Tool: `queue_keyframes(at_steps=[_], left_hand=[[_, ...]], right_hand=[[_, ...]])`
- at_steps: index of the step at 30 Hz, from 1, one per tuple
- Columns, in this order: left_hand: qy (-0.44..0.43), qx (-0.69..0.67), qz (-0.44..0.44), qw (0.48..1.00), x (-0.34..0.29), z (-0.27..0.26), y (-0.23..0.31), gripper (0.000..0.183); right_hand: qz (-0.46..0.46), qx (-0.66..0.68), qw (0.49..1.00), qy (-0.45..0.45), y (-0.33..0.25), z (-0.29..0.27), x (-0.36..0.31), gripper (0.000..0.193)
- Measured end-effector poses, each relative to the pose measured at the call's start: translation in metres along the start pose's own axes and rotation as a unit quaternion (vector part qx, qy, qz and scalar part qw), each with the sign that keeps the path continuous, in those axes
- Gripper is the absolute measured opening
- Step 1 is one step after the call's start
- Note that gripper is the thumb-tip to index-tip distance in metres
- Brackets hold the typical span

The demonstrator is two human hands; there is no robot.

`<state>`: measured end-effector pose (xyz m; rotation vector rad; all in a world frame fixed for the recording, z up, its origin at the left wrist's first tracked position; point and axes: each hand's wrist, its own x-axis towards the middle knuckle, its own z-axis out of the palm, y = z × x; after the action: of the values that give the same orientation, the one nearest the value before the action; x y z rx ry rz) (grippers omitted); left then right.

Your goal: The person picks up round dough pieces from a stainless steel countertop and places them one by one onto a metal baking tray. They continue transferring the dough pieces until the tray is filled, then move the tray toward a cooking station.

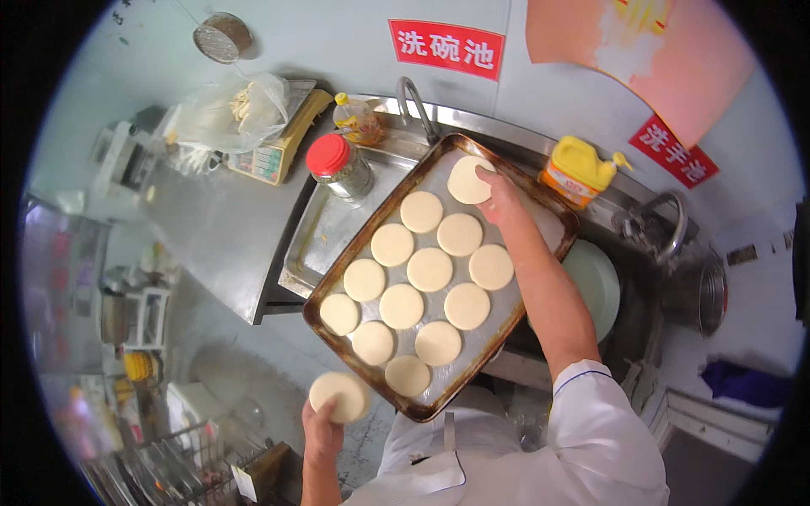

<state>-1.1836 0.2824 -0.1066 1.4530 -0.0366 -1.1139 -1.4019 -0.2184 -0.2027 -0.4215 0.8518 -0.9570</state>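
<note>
- Nearest the camera: white chef jacket (540,455), sleeves pushed back, both forearms coming up from the lower edge.
- Left hand (325,430): fingers curled under a round raw dough disc (339,396), cupping it just off the near-left corner of the baking tray (553,211). The disc overhangs the tray rim, not laid down yet.
- The tray is a dark, worn rectangle with pale lining, sitting angled over the sink (329,228) edge. Thirteen discs are down, in rough diagonal rows, most apart, some just touching.
- Right hand (498,198): reaching to the far corner, fingers together and flat on the far dough disc (468,180), pressing or seating it. No pinch visible.
- Step, my read: filling the tray; the right hand sets a piece while the left stages another.
- Next move, as a judgement: the held disc needs an open patch. Bare lining shows along the right side and the far-left corner. Lay it flat, no overlap with neighbours; soft dough will likely sag if carried by one edge.
- Left of the tray: steel tabletop (219,228) with a scale (278,143) under a plastic bag (232,110).
- Behind the tray: red-lidded jar (337,164) and oil bottle (359,118) by the tap (415,105).
- Right: yellow jug (578,169) on the sink ledge, pale green basin (595,282) under the forearm, steel pot (704,295) further right.
</note>
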Motion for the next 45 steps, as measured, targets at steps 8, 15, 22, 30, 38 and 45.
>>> queue_keyframes(at_steps=[8, 15, 22, 30, 38, 45], left_hand=[[0.057, -0.066, 0.023, 0.996, -0.037, 0.022, -0.034, 0.043], [0.056, -0.069, 0.029, 0.996, -0.034, 0.042, -0.04, 0.043], [0.05, -0.085, 0.036, 0.994, -0.031, 0.045, -0.037, 0.043], [0.057, -0.073, 0.024, 0.995, -0.028, 0.036, -0.04, 0.044], [0.058, -0.087, 0.022, 0.994, -0.032, 0.033, -0.043, 0.041], [0.046, -0.079, 0.03, 0.995, -0.026, 0.041, -0.047, 0.043]], right_hand=[[0.047, -0.04, 0.997, -0.037, 0.011, 0.016, 0.085, 0.038], [0.124, -0.183, 0.975, -0.024, -0.01, 0.029, 0.095, 0.038], [0.14, -0.186, 0.973, 0.002, -0.027, 0.014, 0.06, 0.046], [0.104, -0.162, 0.981, 0.001, -0.027, 0.005, 0.054, 0.05], [0.086, -0.193, 0.976, 0.058, -0.039, -0.032, 0.031, 0.045], [0.084, -0.235, 0.968, 0.04, -0.029, -0.06, 0.03, 0.044]])
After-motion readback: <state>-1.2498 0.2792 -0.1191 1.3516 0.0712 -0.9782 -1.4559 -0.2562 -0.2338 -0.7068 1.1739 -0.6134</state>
